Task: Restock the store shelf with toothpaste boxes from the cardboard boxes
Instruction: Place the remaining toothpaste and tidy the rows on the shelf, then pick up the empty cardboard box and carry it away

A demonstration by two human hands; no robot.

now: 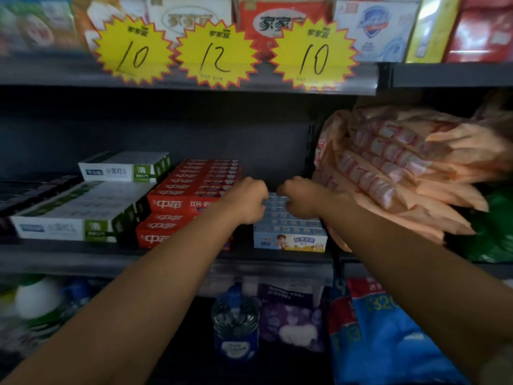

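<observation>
Now both hands, left (247, 201) and right (301, 197), curled gripping pale-blue toothpaste boxes (288, 232); three price stars (216, 54)

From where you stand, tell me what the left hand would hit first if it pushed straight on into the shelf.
Probably nothing before the dark metal back panel: the left hand rests at the rear of the pale blue toothpaste boxes, and only shadowed gap shows beyond, though depth is unclear.
</observation>
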